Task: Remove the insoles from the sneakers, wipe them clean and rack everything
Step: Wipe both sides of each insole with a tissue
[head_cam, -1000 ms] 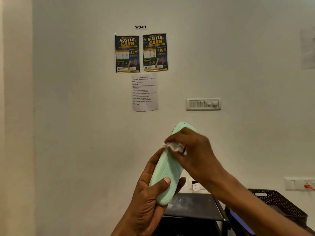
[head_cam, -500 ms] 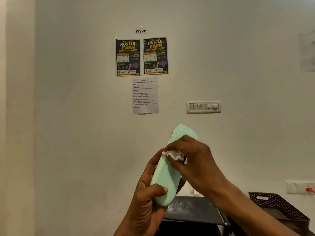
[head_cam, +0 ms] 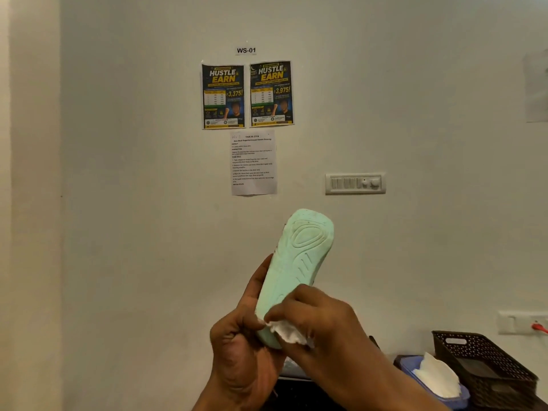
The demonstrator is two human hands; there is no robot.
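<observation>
A person stands facing a pale wall, holding a mint-green insole (head_cam: 299, 262) up in front of them. The left hand (head_cam: 240, 345) grips its lower end, fingers curled round the back edge and thumb closed over the front, so the insole rises above the fingers, tilted slightly right, with its ribbed underside facing the viewer. The right hand (head_cam: 320, 324) pinches a crumpled white wipe (head_cam: 286, 332), fingertips bunched together on it and pressing it against the bottom of the insole, just beside the left thumb. Above the fingers, on the wall, hang two dark posters (head_cam: 223, 96), a printed instruction sheet (head_cam: 253, 163) below them, and a small label reading WS-01 (head_cam: 246, 50) above them. A switch panel (head_cam: 355, 183) sits up and to the right of the insole's tip. Below and right of the right wrist, a blue tissue box (head_cam: 436, 381) with a white sheet poking out stands just beside a black perforated basket (head_cam: 486, 360).
</observation>
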